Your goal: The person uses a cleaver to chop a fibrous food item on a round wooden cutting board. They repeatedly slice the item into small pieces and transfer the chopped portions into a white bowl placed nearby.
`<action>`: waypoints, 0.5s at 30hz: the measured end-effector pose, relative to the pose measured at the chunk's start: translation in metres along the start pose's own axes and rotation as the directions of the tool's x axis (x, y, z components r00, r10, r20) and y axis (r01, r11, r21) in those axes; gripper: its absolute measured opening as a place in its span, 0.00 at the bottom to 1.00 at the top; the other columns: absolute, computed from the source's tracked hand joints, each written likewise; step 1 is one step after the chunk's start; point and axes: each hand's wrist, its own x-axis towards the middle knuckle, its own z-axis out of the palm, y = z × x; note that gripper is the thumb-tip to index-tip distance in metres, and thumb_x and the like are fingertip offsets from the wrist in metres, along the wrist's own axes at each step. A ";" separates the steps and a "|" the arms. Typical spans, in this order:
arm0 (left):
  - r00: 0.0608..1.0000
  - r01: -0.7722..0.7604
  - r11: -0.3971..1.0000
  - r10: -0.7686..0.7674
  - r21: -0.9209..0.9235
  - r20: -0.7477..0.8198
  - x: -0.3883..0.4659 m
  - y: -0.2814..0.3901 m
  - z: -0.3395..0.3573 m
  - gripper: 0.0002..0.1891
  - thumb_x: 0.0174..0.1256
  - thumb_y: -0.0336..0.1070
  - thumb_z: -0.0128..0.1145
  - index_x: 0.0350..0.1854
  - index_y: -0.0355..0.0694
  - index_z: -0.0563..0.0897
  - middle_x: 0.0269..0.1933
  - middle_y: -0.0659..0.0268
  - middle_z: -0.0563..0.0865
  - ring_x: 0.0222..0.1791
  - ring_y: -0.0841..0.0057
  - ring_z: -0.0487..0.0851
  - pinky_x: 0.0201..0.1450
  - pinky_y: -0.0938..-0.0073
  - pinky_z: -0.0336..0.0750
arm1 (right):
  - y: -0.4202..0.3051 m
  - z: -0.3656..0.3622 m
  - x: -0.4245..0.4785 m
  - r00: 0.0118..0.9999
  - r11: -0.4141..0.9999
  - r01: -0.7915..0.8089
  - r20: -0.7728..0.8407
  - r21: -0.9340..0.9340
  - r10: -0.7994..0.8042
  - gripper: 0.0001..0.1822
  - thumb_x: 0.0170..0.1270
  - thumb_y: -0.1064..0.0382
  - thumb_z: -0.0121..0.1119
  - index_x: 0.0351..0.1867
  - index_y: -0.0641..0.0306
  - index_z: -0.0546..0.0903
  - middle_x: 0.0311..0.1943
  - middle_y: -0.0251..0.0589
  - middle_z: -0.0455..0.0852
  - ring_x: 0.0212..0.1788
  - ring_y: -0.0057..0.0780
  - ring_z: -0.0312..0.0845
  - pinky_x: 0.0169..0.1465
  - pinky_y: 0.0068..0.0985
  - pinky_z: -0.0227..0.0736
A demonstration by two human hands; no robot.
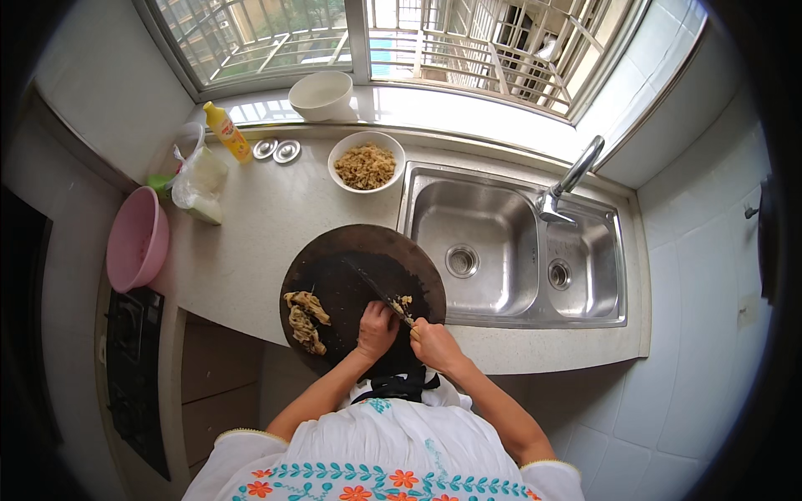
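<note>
My right hand (437, 344) grips the light-coloured handle of a kitchen knife (371, 285), whose dark blade slants up and left across a round, dark cutting board (319, 260). My left hand (378, 330) rests on the board with curled fingers close against the blade's left side; whatever lies under them is hidden. Small yellowish chopped bits (403, 303) lie right of the blade, and some cling near the handle. Toward the board's left edge sits a limp clump of yellowish-brown leafy vegetable, perhaps pickled (306, 320).
Behind the board stands a white bowl of chopped brownish food (366, 164). A double steel sink (476, 188) with a faucet (567, 181) adjoins on the right. Leftward are a yellow bottle (227, 133), a plastic bag (199, 181), a pink basin (138, 238) and a gas stove (135, 376).
</note>
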 end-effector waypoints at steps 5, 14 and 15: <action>1.000 -0.004 1.000 0.004 -0.019 0.015 -0.003 -0.006 0.003 0.11 0.40 0.23 0.56 0.30 0.35 0.76 0.34 0.57 0.76 0.38 0.59 0.74 0.40 0.65 0.72 | -0.002 0.008 0.013 1.000 1.000 0.000 0.007 -0.028 0.000 0.10 0.50 0.66 0.53 0.30 0.71 0.70 0.21 0.61 0.77 0.28 0.56 0.74 0.33 0.44 0.69; 1.000 -0.003 0.998 0.005 -0.055 0.020 -0.004 -0.006 -0.001 0.10 0.40 0.27 0.59 0.30 0.35 0.78 0.35 0.58 0.78 0.37 0.60 0.75 0.41 0.67 0.72 | 0.000 0.020 0.036 0.993 0.995 -0.055 -0.099 0.079 0.062 0.09 0.50 0.65 0.53 0.31 0.69 0.73 0.24 0.59 0.78 0.30 0.55 0.75 0.33 0.42 0.70; 1.000 -0.009 0.998 0.010 -0.056 0.012 -0.004 -0.006 -0.002 0.11 0.40 0.27 0.60 0.30 0.35 0.77 0.35 0.58 0.78 0.37 0.60 0.76 0.41 0.68 0.72 | 0.002 0.016 0.036 0.992 0.992 -0.026 -0.118 0.122 0.041 0.09 0.50 0.65 0.54 0.30 0.69 0.73 0.24 0.59 0.78 0.30 0.55 0.75 0.34 0.41 0.70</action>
